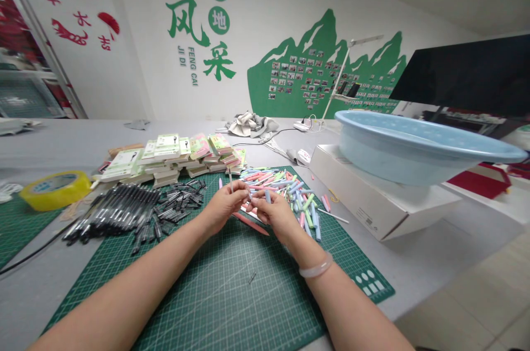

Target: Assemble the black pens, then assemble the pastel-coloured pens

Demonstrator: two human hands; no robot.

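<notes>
My left hand [226, 208] is closed in a pinch, and a thin pale rod [231, 179] sticks up from it. Close beside it, my right hand [276, 214] is closed around a small light-blue pen cap [268, 196]. The fingertips of both hands nearly meet, and what lies between them is too small to make out. Under the hands, a pink pen barrel [252, 224] lies on the green cutting mat [207, 290]. Just behind and right of them is a heap of pastel pen caps and barrels [308, 205]. Black pens [120, 210] are piled to the left.
Small boxes [165, 147] are stacked behind the black pens, with a yellow tape roll [56, 190] at far left. A blue basin [414, 147] rests on a white box [372, 196] at right. Grey cloths [252, 125] and a lamp [339, 72] stand at the back.
</notes>
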